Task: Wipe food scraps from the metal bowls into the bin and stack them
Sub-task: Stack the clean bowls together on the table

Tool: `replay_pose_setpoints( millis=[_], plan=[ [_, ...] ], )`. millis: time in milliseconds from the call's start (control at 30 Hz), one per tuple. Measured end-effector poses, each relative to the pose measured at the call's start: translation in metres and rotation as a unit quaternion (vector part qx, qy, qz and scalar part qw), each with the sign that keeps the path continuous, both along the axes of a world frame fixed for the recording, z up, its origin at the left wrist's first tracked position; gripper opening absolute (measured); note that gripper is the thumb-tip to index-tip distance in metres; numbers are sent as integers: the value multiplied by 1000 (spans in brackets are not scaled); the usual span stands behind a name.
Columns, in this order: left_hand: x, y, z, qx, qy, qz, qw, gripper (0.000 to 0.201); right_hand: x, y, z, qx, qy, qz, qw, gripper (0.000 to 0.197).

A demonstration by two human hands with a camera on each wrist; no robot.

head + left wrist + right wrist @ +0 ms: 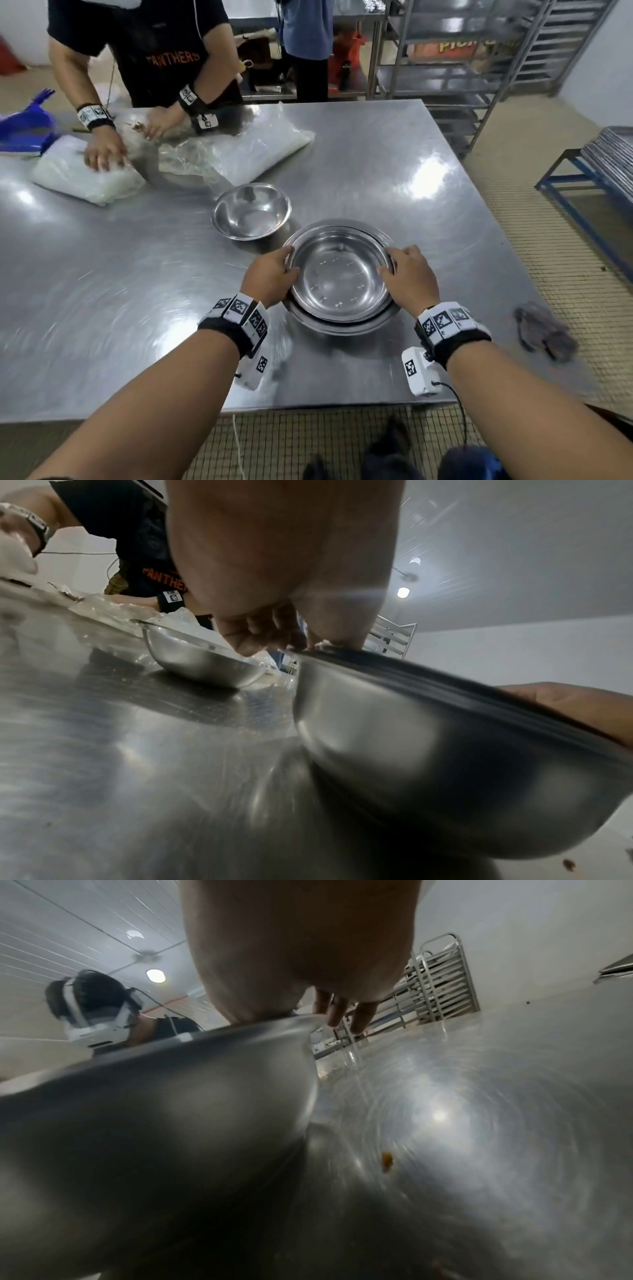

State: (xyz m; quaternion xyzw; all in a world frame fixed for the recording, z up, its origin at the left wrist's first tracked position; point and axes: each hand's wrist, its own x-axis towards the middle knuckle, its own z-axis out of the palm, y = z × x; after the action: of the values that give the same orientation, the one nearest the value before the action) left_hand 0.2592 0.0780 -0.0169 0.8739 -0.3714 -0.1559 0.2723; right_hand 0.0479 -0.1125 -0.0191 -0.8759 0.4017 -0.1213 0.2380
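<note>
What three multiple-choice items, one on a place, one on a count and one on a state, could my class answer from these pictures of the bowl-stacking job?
1. Where does the crumpled cloth lie?
A. inside the single bowl
B. on the table, right of the stacked bowls
C. under the left hand

2. How many hands grip the rim of the stacked bowls?
A. none
B. one
C. two

3. What state is the inside of the single bowl in?
A. clear of visible scraps
B. heaped with rice
C. covered with a lid

Answers:
1 B: the crumpled cloth lies on the table near its right edge, apart from the stacked bowls.
2 C: the left hand and the right hand each hold an opposite side of the rim.
3 A: the single bowl stands uncovered beyond the stack, showing only bare shiny metal.
</note>
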Motion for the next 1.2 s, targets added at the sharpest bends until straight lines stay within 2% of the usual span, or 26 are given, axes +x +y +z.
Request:
replay_pose_setpoints(
  millis=[100, 167, 267, 367, 467, 733, 867, 1000, 1200],
  plan=[
    [0, -1, -6, -2, -30, 0, 1000, 51, -3, 1, -11, -2, -22, -12, 1000, 42],
    [2, -1, -16, -32, -27, 11, 999, 49, -3, 1, -15, 35, -51, -16, 998, 44],
    [4, 0, -24, -76, 40, 31, 996, 50, -1, -1, -13, 112, -99, -14, 989, 57],
    [3, -2, -24, -110, 138, 41, 983, 56, 2, -6, -11, 169, -105, -25, 980, 66],
    [5, -6, -26, -124, 176, 66, 974, 63, 4, -11, -7, 202, -102, -29, 974, 68],
    [-4, -26, -25, -141, 177, 78, 971, 61, 3, -38, 0, 207, -90, -11, 974, 61],
    [-8, -37, -19, -118, 156, 77, 978, 61, -2, -66, -2, 223, -65, 7, 973, 61],
    [-8, -37, -13, -89, 165, 81, 979, 59, 3, -96, 4, 183, -42, 12, 982, 44],
    [1, -30, 5, -97, 105, 201, 969, 44, 61, -120, 34, 126, -31, 85, 988, 32]
  ],
)
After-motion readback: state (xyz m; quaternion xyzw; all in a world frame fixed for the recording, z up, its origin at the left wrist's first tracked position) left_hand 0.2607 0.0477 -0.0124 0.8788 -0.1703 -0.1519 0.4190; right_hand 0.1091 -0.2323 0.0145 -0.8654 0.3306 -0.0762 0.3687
